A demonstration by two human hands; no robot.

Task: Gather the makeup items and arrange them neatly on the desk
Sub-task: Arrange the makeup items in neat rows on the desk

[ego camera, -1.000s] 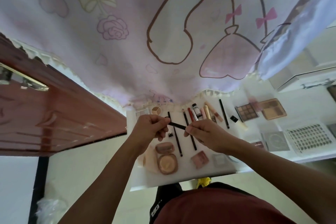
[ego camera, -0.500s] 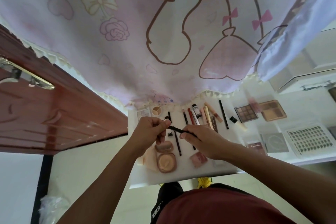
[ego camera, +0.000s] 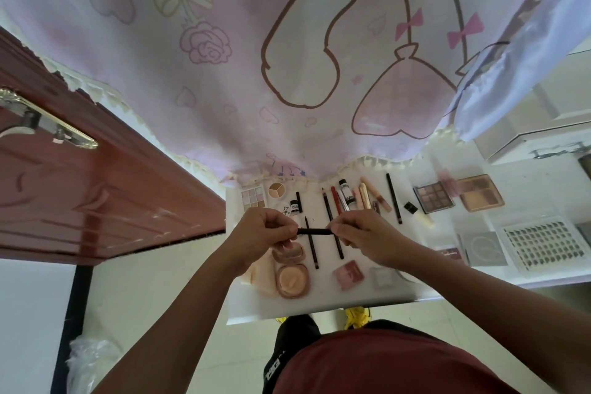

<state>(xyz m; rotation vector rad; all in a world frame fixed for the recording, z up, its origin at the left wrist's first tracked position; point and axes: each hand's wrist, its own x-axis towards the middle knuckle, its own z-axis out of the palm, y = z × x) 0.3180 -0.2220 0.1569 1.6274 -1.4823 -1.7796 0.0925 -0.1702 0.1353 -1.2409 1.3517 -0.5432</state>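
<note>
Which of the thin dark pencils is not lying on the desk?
The pencil held level between the left hand and right hand; the others lie flat.

Bare forearms, no sleeves in view — a maroon shirt (ego camera: 393, 365), black trousers (ego camera: 287, 358) with white lettering.

Little can be read here. A white tube with a black cap (ego camera: 294, 210), lying on the white table (ego camera: 319, 304) just beyond the left hand (ego camera: 262, 230), carries dark letters that look like "bl", the rest hidden. The small white bottle with a black cap (ego camera: 347, 192) among the pencils bears dark print too small to read. White lettering on the black shorts (ego camera: 275, 373) is illegible.
</note>
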